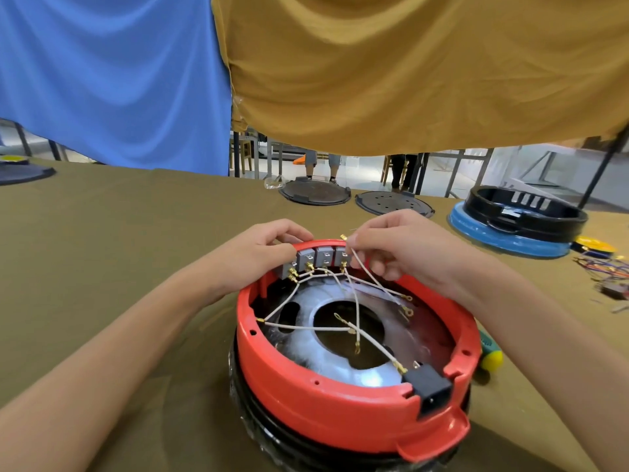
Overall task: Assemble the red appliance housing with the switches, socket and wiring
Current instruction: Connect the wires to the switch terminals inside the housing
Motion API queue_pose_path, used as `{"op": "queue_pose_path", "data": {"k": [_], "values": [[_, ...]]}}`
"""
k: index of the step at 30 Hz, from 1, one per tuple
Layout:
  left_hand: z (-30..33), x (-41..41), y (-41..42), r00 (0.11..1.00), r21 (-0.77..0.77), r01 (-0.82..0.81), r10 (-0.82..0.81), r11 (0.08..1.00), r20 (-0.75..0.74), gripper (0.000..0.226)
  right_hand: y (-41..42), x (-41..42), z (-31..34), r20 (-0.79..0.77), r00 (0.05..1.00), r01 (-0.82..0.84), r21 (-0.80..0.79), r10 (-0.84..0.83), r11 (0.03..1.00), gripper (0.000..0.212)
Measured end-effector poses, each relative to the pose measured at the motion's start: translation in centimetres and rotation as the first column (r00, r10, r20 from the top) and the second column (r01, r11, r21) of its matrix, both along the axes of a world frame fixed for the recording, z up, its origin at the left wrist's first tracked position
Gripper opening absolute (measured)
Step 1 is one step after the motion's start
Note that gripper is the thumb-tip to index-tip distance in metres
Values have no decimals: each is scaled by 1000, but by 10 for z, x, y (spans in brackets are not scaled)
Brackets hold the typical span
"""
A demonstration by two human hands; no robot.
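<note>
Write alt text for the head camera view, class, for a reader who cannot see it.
A person's left hand steadies a row of grey switches on the far rim of a round red housing, while the right hand pinches a white wire beside them. More white wires cross the open interior toward a black socket at the near rim.

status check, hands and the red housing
Left hand grips switches. Right hand pinches white wire. Red housing open, socket seated. Nothing blocking.
</note>
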State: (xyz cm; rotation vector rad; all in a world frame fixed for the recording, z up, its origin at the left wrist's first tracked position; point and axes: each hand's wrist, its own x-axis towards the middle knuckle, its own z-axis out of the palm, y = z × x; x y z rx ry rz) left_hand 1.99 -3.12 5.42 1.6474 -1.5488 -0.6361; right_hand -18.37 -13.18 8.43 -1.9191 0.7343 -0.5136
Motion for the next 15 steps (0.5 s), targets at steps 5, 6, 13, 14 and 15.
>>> {"op": "queue_pose_path", "data": {"k": [5, 6, 13, 14, 15], "values": [[-2, 1, -1, 1000, -6, -5, 5, 1000, -24, 28, 1, 6, 10, 93, 993, 49, 284, -79, 957, 10], [-2, 1, -2, 1000, -9, -7, 7, 1000, -23, 25, 2, 9, 12, 116, 988, 56, 336, -100, 940, 7], [-3, 0, -1, 999, -17, -27, 27, 999, -28, 31, 9, 19, 0, 4, 984, 161, 381, -176, 911, 13], [-3, 0, -1, 999, -16, -27, 27, 999, -27, 31, 9, 19, -1, -23, 983, 177, 364, -181, 914, 11], [-3, 0, -1, 999, -15, -26, 25, 1000, -29, 30, 9, 18, -2, -59, 981, 191, 333, -182, 923, 10]]}}
